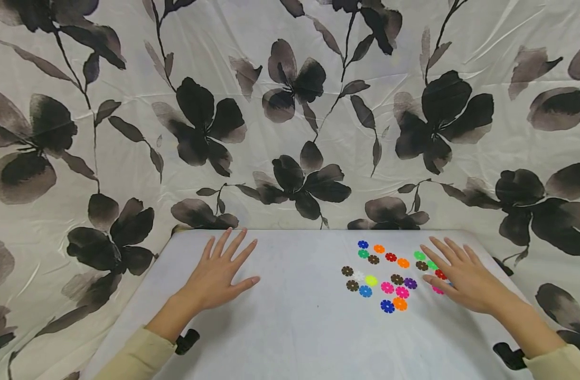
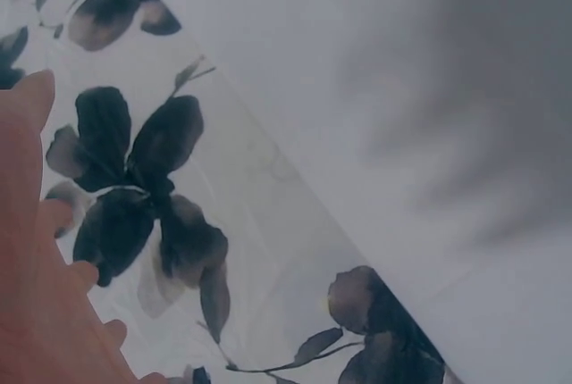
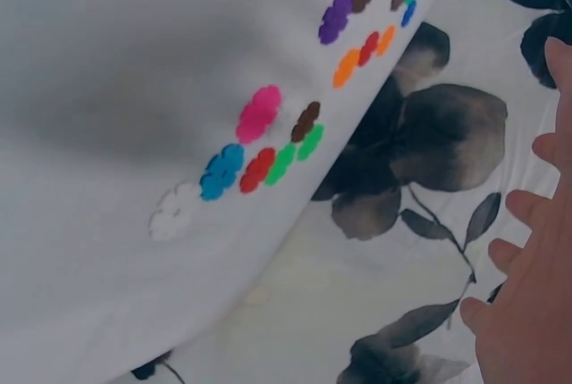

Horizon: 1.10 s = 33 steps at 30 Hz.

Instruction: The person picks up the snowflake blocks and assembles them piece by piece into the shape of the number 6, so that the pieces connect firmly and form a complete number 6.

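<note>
24 little flower-shaped discs (image 1: 396, 279) by my count, all on the right half of the white table (image 1: 299, 322): five brown, three orange, three pink, three green, two red, two dark blue, two light blue, two white, one purple, one yellow. Two hands too, both empty with fingers spread wide: the left hand (image 1: 221, 275) is over the table's left side, the right hand (image 1: 469, 278) over its right side, and both throw shadows on it. Now the hard-to-see stuff. From the head view the right hand blocks part of the right-hand bunch; one white disc is fully hidden there and one light blue is barely a sliver, but the right wrist view shows both. The left wrist view only catches a cut-off scrap of colour at the table's far end. Two sleeves (image 1: 137, 354) run off the bottom, and two black bits (image 1: 187, 342) low over the table, near the wrists, are tough to make out. Behind the table hangs one floral cloth (image 1: 252, 174), cropped by the frame.
</note>
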### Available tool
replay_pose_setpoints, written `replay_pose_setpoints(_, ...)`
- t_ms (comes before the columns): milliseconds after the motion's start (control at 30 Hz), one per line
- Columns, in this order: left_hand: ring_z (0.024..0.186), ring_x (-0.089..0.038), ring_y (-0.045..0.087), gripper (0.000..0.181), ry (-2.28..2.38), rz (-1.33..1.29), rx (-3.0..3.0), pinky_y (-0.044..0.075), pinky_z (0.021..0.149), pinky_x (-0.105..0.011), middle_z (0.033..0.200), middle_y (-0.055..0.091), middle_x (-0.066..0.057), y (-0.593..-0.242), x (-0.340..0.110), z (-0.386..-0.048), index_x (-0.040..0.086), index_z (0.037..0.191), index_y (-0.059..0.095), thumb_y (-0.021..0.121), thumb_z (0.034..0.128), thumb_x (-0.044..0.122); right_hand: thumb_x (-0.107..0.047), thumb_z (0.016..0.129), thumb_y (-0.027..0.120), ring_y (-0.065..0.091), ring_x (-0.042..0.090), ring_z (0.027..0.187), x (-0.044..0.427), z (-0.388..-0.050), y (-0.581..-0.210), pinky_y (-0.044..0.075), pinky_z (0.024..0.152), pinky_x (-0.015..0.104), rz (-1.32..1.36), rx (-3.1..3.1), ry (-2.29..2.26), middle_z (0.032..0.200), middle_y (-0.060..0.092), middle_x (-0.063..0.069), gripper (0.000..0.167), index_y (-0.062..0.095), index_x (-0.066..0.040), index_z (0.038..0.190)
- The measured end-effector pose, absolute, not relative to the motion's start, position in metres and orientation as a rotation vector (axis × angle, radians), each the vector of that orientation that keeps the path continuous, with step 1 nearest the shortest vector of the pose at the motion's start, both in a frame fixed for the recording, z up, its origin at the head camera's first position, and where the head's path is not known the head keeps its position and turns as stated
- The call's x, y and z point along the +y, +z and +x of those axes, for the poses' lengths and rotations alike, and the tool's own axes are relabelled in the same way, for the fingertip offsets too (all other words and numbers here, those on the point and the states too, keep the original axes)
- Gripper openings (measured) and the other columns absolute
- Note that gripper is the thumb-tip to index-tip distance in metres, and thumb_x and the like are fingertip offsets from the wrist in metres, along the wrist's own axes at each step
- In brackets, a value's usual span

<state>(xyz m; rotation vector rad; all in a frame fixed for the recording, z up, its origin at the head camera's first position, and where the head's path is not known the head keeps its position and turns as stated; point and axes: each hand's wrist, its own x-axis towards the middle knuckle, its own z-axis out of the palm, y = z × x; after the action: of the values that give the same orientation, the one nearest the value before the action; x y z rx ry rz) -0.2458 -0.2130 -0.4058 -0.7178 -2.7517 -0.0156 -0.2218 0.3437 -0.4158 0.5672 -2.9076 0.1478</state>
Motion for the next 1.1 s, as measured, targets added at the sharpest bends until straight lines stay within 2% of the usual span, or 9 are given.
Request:
replay_pose_setpoints(233,0.157,-0.038,0.002,0.083,-0.032,-0.747,-2.746,0.008,0.118,-0.069,0.172,0.013,-0.007,-0.409,-0.206,-0.247,0.025,0.162,0.031,0.051,0.0956,0.07,-0.053,0.099,0.059,0.019,0.051,0.148,0.336,-0.222,-0.417,-0.004,0.119,0.066,0.631,-2.87,0.136,0.164,0.026,0.023,0.075,0.033,-0.018,0.161)
replay_pose_setpoints(400,0.156,-0.041,0.008,0.085,-0.033,-0.776,-2.742,0.011,0.117,-0.07,0.171,0.018,-0.008,-0.413,-0.2,-0.248,0.024,0.161,0.035,0.056,0.0925,0.07,-0.056,0.099,0.057,0.019,0.051,0.148,0.328,-0.224,-0.42,-0.004,0.119,0.066,0.626,-2.898,0.156,0.164,0.026,0.022,0.076,0.034,-0.018,0.161)
replay_pose_setpoints(600,0.156,-0.041,0.011,0.088,-0.053,-0.805,-2.747,0.012,0.118,-0.069,0.171,0.018,-0.007,-0.419,-0.193,-0.251,0.025,0.161,0.035,0.058,0.0902,0.072,-0.06,0.097,0.058,0.02,0.051,0.148,0.319,-0.227,-0.422,0.004,0.118,0.069,0.614,-2.917,0.201,0.164,0.027,0.022,0.079,0.038,-0.015,0.159)
replay_pose_setpoints(833,0.154,-0.042,0.017,0.087,-0.165,-0.835,-2.759,0.018,0.116,-0.069,0.169,0.022,-0.007,-0.422,-0.18,-0.255,0.025,0.161,0.035,0.06,0.0907,0.07,-0.048,0.096,0.068,0.026,0.049,0.145,0.314,-0.229,-0.428,0.019,0.113,0.072,0.639,-2.894,0.234,0.162,0.03,0.02,0.076,0.04,-0.012,0.157)
replay_pose_setpoints(1100,0.149,-0.043,0.029,0.083,-0.333,-0.87,-2.78,0.027,0.114,-0.066,0.164,0.034,-0.008,-0.429,-0.163,-0.265,0.022,0.158,0.04,0.064,0.0909,0.065,-0.038,0.096,0.071,0.034,0.048,0.143,0.304,-0.235,-0.435,0.026,0.11,0.071,0.686,-2.891,0.345,0.16,0.034,0.022,0.074,0.041,-0.007,0.156)
